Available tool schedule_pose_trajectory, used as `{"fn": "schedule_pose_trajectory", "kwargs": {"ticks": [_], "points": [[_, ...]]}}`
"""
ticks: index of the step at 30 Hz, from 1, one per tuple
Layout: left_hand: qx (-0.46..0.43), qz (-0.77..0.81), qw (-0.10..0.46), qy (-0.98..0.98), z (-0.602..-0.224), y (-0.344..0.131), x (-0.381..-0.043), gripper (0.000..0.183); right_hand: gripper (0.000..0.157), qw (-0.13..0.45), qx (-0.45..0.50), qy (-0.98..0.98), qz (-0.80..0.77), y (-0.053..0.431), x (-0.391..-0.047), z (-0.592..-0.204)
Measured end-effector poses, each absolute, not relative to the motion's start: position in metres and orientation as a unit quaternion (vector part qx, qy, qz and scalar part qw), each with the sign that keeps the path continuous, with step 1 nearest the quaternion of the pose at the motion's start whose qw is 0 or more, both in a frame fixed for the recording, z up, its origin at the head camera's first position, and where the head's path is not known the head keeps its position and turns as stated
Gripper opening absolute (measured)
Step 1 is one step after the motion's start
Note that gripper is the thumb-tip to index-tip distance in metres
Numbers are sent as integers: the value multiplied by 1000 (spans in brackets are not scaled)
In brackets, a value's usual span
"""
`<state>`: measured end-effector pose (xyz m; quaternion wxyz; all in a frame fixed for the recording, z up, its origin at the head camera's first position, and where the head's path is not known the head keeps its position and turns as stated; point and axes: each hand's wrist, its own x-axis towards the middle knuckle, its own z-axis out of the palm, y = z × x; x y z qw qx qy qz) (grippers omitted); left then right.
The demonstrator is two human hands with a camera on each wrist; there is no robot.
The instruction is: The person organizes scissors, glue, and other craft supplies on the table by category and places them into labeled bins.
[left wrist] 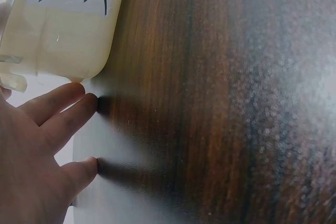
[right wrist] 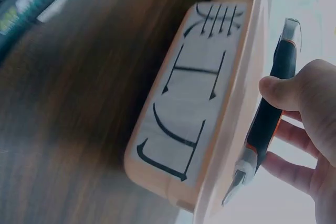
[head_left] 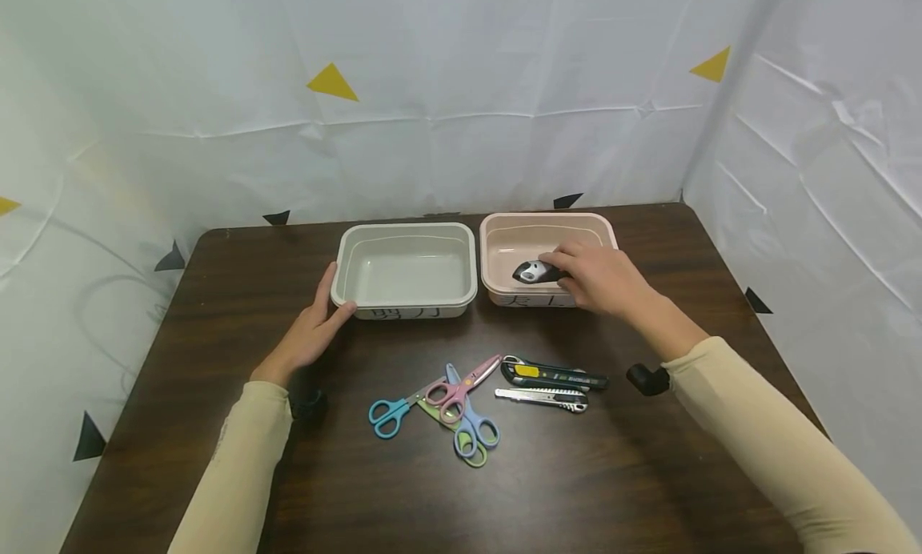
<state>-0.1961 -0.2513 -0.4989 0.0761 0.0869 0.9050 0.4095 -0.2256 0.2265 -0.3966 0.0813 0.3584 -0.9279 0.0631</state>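
Note:
In the right wrist view my right hand pinches a utility knife with a black, orange-edged handle and silver ends. The head view shows this hand above the near side of a pink bin, with the knife over its interior. My left hand is at the left side of a grey-white bin, thumb by its near corner. Extended fingers show beside that bin's end in the left wrist view. Both bins carry a white label with black characters on the near wall.
Several scissors lie overlapping in front of the bins, among them pink scissors and teal-handled scissors. Right of them are a black cutter with a yellow slider and a silver cutter. White sheeting rises behind the brown table.

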Motion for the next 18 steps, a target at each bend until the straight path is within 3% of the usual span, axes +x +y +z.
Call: {"fn": "schedule_pose_trajectory", "kwargs": {"ticks": [18], "points": [[87,412,72,904,-498,-255,-194,75,42,-38,307,-950,45,218,-289,-425]]}}
